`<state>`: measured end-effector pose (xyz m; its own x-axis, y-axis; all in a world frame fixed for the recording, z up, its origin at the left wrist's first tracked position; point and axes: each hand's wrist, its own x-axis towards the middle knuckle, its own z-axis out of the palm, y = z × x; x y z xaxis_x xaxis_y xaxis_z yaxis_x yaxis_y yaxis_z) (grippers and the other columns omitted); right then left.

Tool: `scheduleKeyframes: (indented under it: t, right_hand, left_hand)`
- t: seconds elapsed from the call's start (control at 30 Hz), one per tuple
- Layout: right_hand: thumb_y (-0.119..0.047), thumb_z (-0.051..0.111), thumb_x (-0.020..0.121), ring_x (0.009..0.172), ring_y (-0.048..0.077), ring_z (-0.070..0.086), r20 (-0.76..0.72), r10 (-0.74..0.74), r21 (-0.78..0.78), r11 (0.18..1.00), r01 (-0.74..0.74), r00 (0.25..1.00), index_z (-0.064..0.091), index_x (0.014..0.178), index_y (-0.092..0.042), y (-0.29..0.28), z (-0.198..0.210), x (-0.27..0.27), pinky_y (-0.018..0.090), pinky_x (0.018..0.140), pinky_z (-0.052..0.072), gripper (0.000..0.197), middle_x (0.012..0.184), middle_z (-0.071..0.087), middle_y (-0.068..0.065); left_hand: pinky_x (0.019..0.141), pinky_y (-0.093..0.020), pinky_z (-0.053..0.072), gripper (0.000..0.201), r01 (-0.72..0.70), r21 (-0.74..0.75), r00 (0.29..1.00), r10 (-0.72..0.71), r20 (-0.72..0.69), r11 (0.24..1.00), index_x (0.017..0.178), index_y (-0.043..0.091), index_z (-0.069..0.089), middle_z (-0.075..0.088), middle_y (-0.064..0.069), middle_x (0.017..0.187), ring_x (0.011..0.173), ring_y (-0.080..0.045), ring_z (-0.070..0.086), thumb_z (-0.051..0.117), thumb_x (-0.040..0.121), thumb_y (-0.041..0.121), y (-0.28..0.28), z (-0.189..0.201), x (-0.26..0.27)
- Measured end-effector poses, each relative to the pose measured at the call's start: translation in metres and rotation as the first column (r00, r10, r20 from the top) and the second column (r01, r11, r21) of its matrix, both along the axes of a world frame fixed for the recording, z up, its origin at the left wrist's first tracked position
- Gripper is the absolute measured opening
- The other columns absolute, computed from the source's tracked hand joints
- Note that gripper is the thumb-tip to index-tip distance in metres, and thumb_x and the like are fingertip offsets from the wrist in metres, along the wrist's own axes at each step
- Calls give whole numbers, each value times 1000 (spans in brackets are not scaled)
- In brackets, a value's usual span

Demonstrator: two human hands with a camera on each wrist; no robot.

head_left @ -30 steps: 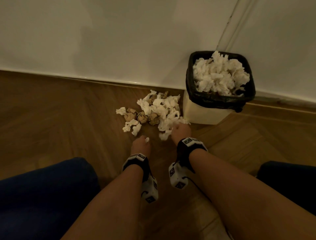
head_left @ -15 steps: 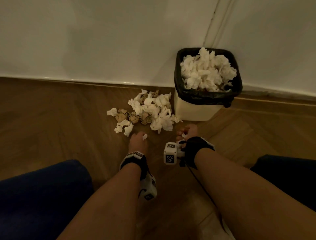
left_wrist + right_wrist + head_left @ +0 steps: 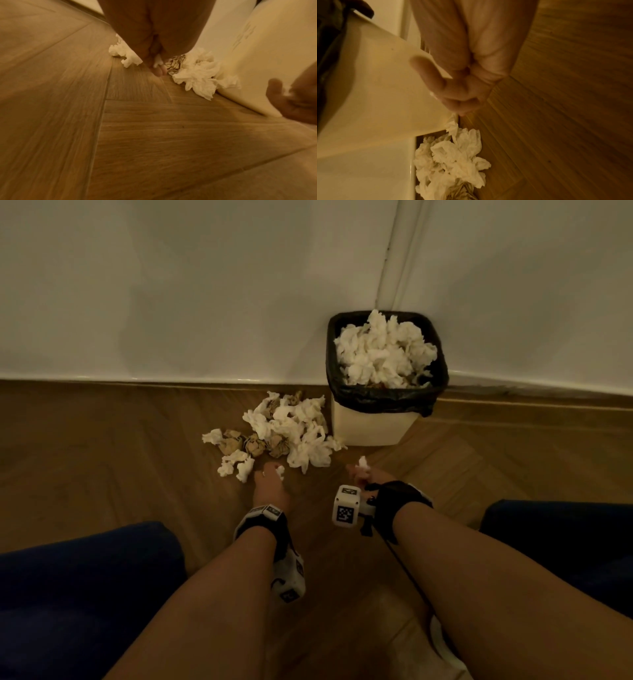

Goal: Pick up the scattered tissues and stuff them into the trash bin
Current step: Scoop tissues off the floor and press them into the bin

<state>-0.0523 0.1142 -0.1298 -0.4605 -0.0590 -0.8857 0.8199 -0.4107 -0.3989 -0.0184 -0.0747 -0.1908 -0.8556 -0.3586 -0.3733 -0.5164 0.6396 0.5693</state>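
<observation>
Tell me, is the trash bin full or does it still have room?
Full: the trash bin is upright, with white tissues heaped above its black liner's rim.

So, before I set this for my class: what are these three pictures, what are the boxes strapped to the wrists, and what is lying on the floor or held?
No machine here: a person works with bare hands, wearing three cameras. The top picture comes from the head; the boxes on the wrists are the other two cameras, each looking along its own hand.

On the wooden floor lies a pile of crumpled tissues, white with a few brownish ones, beside a trash bin lined with a black bag and already heaped with tissues.

The left hand, next to the pile, pinches a small white tissue scrap. The right hand, in front of the bin, grips another white tissue piece.
</observation>
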Motion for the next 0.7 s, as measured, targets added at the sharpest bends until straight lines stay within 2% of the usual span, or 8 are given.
scheduleKeyframes:
  t: [0.07, 0.13, 0.27, 0.33, 0.4, 0.57, 0.63, 0.7]
  right_hand:
    - [-10, 31, 101, 29, 9, 36, 3, -106, -91, 990, 106, 994, 52, 89, -4, 2, 0, 0, 18, 29, 30, 25, 64, 39, 0]
    - [-8, 28, 100, 42, 10, 41, -27, -114, -27, 993, 113, 993, 45, 75, -11, 4, 9, 0, 20, 39, 35, 31, 68, 39, 0]
    - [-15, 25, 92, 26, 12, 22, -123, -222, -68, 974, 215, 967, 32, 61, -14, 11, 32, 2, 14, 30, 18, 32, 48, 28, -1]
    - [-30, 32, 91, 30, 13, 23, -148, -223, -55, 975, 218, 964, 32, 59, -16, 15, 45, 0, 15, 33, 21, 35, 46, 28, -1]
    - [-43, 39, 90, 41, 15, 29, -189, -146, 64, 985, 161, 971, 41, 67, -16, 20, 60, -6, 24, 38, 25, 36, 55, 32, 0]
    - [-42, 27, 100, 48, 17, 40, -332, -71, 258, 952, 162, 941, 38, 72, -16, 37, 110, -31, 21, 38, 38, 40, 64, 40, 3]
    - [-32, 27, 101, 63, 19, 50, -444, 155, 431, 901, 58, 882, 51, 93, -13, 45, 134, -40, 29, 54, 47, 31, 77, 47, 3]
    - [-16, 42, 97, 98, 30, 59, -457, 350, 614, 789, 5, 818, 49, 127, -9, 55, 153, -55, 38, 82, 53, 32, 111, 56, 13]
  left_hand:
    - [79, -33, 38, 34, 40, -30, 999, -40, -1, 999, 127, 10, 41, 44, -20, 129, 108, -38, 52, 44, 94, 7, 3, 4, -2]
    - [75, -31, 36, 29, 76, -57, 997, -74, 34, 996, 126, 5, 41, 50, -22, 124, 107, -37, 53, 39, 97, 7, 5, 9, -5]
    - [73, -35, 39, 30, 259, -119, 958, -240, 155, 958, 124, 2, 44, 56, -23, 116, 103, -36, 56, 32, 101, 18, 12, 34, -6]
    - [69, -31, 39, 48, 359, -170, 930, -336, 145, 918, 96, 5, 59, 62, -18, 98, 91, -32, 59, 30, 100, 43, 14, 49, -8]
    - [65, -28, 38, 62, 368, -190, 928, -346, 140, 910, 76, 8, 57, 56, -8, 80, 77, -26, 57, 26, 94, 59, 18, 67, -13]
    - [69, -35, 41, 57, 322, -296, 930, -358, -77, 899, 87, 4, 65, 65, -21, 90, 90, -34, 62, 19, 102, 34, 33, 129, -45]
    - [78, -39, 45, 48, 287, -335, 927, -349, -141, 897, 115, -3, 57, 64, -23, 106, 97, -35, 61, 20, 103, 24, 38, 159, -54]
    - [81, -38, 45, 43, 246, -267, 940, -296, -169, 932, 138, -4, 31, 57, -21, 118, 103, -33, 58, 26, 102, 19, 43, 187, -62]
